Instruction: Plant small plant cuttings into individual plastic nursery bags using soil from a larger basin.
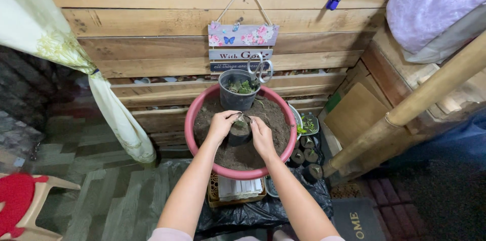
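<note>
Curtain (109, 104) hanging at far left, clear of the work, chair (20, 205) low in the corner; next, basin (202, 114) of soil raised on a crate (238, 193) over black plastic (253, 213), likely to catch spills; left hand (221, 125) cupped around the small pot (239, 130), fingers curled on its rim to steady it upright on the soil; right hand (262, 136) gripping the other side, thumb at the rim; behind, larger pot (238, 92) with seedlings and scissors (259, 70) standing in it, within reach; further right, filled pots (306, 155) grouped beside the basin; bamboo pole (405, 109) leaning at far right
</note>
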